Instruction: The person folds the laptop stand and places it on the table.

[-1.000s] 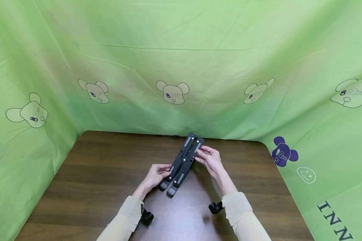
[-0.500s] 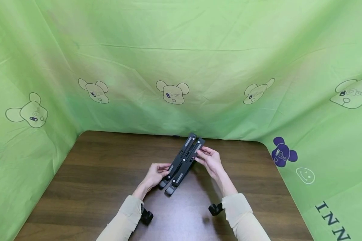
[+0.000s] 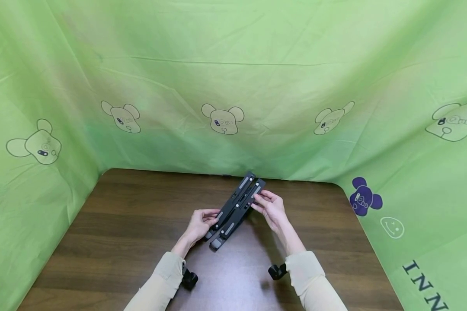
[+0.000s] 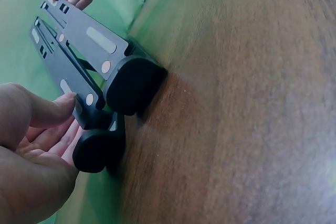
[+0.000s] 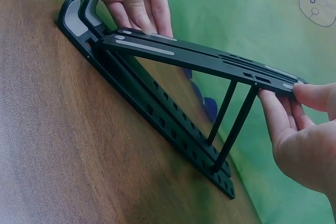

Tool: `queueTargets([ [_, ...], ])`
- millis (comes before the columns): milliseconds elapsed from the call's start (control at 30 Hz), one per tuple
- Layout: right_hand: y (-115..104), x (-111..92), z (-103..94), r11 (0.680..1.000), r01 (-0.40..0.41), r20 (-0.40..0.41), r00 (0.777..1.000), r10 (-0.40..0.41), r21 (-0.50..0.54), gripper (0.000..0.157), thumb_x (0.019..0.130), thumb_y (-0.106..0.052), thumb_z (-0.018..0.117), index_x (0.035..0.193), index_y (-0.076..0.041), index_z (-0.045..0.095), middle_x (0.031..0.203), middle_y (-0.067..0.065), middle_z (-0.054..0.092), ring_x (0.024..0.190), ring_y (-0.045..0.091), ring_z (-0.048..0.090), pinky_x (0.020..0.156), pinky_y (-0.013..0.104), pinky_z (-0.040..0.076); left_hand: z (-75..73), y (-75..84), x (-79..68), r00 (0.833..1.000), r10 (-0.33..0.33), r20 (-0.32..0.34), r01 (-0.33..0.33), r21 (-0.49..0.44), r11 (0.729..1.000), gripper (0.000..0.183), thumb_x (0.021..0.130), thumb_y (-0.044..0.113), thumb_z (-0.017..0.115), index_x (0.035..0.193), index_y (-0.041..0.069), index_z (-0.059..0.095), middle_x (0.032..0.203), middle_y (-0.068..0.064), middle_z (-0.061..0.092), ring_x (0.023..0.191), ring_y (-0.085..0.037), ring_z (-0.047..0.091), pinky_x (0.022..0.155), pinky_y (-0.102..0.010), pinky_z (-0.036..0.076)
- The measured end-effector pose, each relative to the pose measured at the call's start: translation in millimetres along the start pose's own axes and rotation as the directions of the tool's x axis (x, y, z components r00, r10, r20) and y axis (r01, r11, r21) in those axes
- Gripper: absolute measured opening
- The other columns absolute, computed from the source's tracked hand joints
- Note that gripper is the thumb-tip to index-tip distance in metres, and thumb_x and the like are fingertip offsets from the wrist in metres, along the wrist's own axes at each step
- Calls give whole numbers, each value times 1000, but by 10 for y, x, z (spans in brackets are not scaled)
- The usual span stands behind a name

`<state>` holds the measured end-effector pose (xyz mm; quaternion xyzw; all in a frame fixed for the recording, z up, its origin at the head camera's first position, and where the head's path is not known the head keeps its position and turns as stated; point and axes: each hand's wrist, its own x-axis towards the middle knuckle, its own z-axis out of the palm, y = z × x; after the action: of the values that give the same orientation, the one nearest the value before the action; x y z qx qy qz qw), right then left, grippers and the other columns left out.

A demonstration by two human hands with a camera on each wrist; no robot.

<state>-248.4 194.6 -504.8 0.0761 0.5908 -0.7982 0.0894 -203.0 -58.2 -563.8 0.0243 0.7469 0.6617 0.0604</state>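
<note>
A black folding laptop stand (image 3: 237, 205) stands slantwise near the back middle of the table, its two long bars close together. In the right wrist view the stand (image 5: 199, 60) has its top bars raised on two thin struts above notched base rails. Grey pads line its bars and hooked front lips. My left hand (image 3: 199, 224) pinches the left bar near the front end, thumb on top, as the left wrist view also shows. Toward the far end, my right hand (image 3: 270, 208) pinches the right bar, thumb above and fingers beneath.
The brown wooden table (image 3: 132, 242) carries the stand. Green printed cloth (image 3: 171, 147) hangs behind the table and along both sides, close to the stand's far end. A black wrist camera (image 3: 189, 280) hangs under the left sleeve, another wrist camera (image 3: 277, 272) under the right.
The stand has turned slightly, its near end moving left and its far end a little right. Both hands keep their grip and have hardly moved.
</note>
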Motion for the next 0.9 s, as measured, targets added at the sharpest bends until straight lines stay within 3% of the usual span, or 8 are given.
queueTargets([
  [133, 10, -14, 11, 1000, 9, -18, 1000, -8, 12, 30, 108, 12, 53, 138, 17, 48, 93, -6, 72, 83, 5, 76, 81, 21, 67, 5, 5, 11, 1000, 10, -14, -10, 4, 1000, 31, 99, -13, 68, 129, -15, 72, 118, -32, 78, 107, -29, 78, 87, -17, 59],
  [433, 62, -54, 51, 997, 56, -60, 997, -53, 44, 27, 107, 12, 55, 133, 16, 51, 90, -7, 76, 84, 4, 77, 81, 22, 67, 29, -9, 47, 999, 19, -49, -21, -24, 999, 30, 98, -16, 66, 128, -16, 73, 123, -33, 77, 113, -35, 76, 93, -20, 62],
  [900, 102, -92, 141, 993, 98, -127, 988, -89, 63, 20, 105, 13, 58, 125, 14, 57, 91, -4, 70, 83, 4, 75, 79, 22, 67, -24, -14, 81, 999, 35, 0, -35, 1, 999, 31, 99, -13, 67, 129, -15, 73, 121, -32, 78, 110, -29, 77, 87, -12, 57],
])
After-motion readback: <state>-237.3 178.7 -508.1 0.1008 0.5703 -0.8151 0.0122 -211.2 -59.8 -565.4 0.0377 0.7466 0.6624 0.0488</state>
